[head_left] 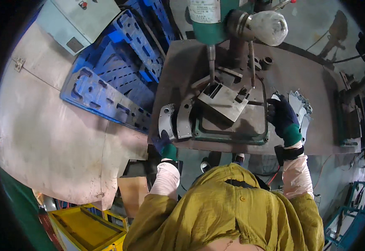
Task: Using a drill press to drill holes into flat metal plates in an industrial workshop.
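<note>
My left hand (162, 145), in a dark glove with a green cuff, closes on the lower end of a curved grey metal plate (166, 120) at the table's left front. Just right of it lies a second curved plate (185, 119). My right hand (282, 115), gloved alike, has its fingers bent over another curved metal plate (276, 96); the hand hides most of that piece. Beside this hand several similar plates (302, 109) lie together. Between my hands a blocky steel fixture (224, 101) sits on the green-edged machine base (232, 137), below the spindle (211, 62) of a green drilling machine (207, 31).
Blue plastic pallets or crates (107, 98) stand left of the table (325, 125), near a grey control box (75, 23). A lever with a wrapped knob (268, 28) juts over the table. Small metal rings (267, 62) lie at the back. A yellow frame (88, 230) stands at lower left.
</note>
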`<action>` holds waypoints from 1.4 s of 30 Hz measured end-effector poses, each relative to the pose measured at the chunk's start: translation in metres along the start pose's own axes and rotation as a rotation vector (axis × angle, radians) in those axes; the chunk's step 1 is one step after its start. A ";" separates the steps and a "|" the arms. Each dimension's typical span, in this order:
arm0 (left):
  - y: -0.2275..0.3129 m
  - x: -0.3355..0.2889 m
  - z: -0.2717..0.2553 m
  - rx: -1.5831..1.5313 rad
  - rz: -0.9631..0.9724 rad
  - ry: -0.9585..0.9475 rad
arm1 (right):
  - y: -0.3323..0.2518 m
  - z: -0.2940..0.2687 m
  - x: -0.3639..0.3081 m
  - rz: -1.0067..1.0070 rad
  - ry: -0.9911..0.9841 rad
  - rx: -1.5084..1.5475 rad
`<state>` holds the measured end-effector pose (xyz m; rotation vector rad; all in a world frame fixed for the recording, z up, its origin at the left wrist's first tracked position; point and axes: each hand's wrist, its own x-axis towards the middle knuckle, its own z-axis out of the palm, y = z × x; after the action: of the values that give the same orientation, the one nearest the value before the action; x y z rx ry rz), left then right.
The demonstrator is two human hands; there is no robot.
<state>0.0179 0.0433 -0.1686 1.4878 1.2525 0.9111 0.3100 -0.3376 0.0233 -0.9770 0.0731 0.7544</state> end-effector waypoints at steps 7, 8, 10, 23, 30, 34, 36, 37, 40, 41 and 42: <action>-0.037 0.018 -0.006 -0.232 -0.068 -0.109 | 0.002 -0.109 0.000 -0.233 0.442 -0.380; -0.054 0.032 -0.026 -0.190 -0.115 -0.120 | 0.003 -0.126 0.012 -0.128 0.521 -0.892; -0.042 0.019 -0.015 0.050 0.043 -0.144 | 0.015 -0.131 -0.004 -0.172 0.732 -1.495; -0.069 0.027 -0.051 0.664 0.147 -0.104 | 0.060 -0.139 0.028 0.211 0.899 -1.716; -0.023 -0.010 -0.047 0.512 0.165 -0.096 | 0.034 -0.142 0.042 0.282 0.761 -1.664; -0.009 -0.011 -0.054 0.394 0.118 -0.028 | -0.007 -0.141 0.067 0.130 0.763 -1.692; -0.023 -0.008 -0.071 0.402 0.071 0.032 | -0.017 -0.144 0.090 -0.015 0.864 -1.674; -0.011 -0.014 -0.061 0.444 0.068 0.026 | -0.021 -0.154 0.095 -0.109 0.855 -1.740; 0.027 -0.049 -0.053 0.673 0.087 -0.026 | -0.028 -0.196 0.112 -0.359 0.776 -1.932; 0.031 -0.056 -0.057 0.652 0.033 -0.026 | -0.027 -0.207 0.116 -0.420 0.750 -1.951; 0.031 -0.060 -0.064 0.632 -0.022 -0.025 | -0.025 -0.217 0.122 -0.481 0.721 -1.967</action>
<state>-0.0457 -0.0038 -0.1194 1.9521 1.6237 0.4915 0.4741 -0.4463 -0.1304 -2.9479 -0.3539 -0.2981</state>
